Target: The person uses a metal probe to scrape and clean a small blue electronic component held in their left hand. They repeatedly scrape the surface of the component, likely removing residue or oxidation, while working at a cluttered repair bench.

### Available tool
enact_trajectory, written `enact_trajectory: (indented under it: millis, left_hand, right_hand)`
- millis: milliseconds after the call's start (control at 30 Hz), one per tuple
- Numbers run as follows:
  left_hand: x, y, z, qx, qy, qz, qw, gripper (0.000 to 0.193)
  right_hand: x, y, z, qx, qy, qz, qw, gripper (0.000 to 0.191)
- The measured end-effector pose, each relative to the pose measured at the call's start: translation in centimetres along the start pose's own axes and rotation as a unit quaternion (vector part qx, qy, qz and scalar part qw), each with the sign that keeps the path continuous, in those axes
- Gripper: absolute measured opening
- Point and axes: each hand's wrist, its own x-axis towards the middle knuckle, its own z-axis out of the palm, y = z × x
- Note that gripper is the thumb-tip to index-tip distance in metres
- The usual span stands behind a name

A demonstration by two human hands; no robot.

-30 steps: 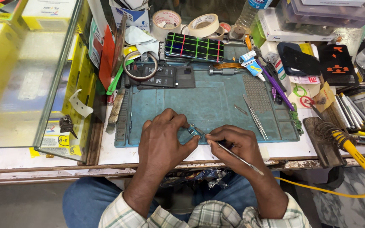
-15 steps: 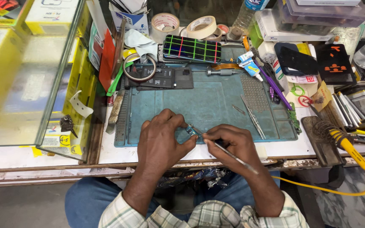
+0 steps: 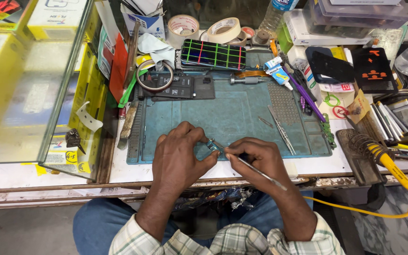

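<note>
Teal work mat (image 3: 232, 118) covers the bench middle; both hands work at its near edge. Left hand (image 3: 180, 158) curls closed around a small bluish part (image 3: 212, 146), pinning it between thumb and fingertips just above the mat. Right hand (image 3: 256, 160) grips a thin metal tool (image 3: 256, 170) pen-style, tip touching the part.

Doing this well, as I judge it: keep the left wrist planted on the mat so the part cannot wander, brace the right hand's heel, let only the fingertips steer the tip, light pressure, shallow angle. A slip would likely send the tip toward the left thumb.

Counts:
- tape rolls at the back: three clear, one more loose ring (image 3: 154, 81) lying on the opened phone (image 3: 180, 88)
- phone with green and red strips (image 3: 213, 54): one
- tweezers (image 3: 282, 130) lying on the mat: one pair
- soldering iron with yellow handle (image 3: 383, 158): one, coiled yellow lead
- glue tube (image 3: 276, 70): one

Smaller bits at right are too cluttered to count.
</note>
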Motion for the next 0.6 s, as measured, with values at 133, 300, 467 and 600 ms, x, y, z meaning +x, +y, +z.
enact_trajectory:
  millis: [133,300,467,600]
  left_hand:
    - [-0.03,0.00,-0.15,-0.005,0.006,0.002,1.000,0.032]
    - [-0.03,-0.02,-0.07,-0.008,0.011,0.006,1.000,0.032]
    - [0.03,-0.16,-0.06,-0.010,0.000,0.004,1.000,0.033]
    - [0.06,-0.05,-0.02,-0.008,0.003,0.002,1.000,0.032]
  right_hand:
    - [-0.23,0.04,-0.02,0.030,0.016,0.019,0.999,0.010]
    - [-0.05,-0.17,-0.03,0.011,-0.004,0.004,1.000,0.012]
    - [0.31,-0.38,0.17,-0.028,-0.003,-0.019,0.999,0.012]
    - [0.16,-0.53,0.15,-0.015,0.002,-0.002,1.000,0.011]
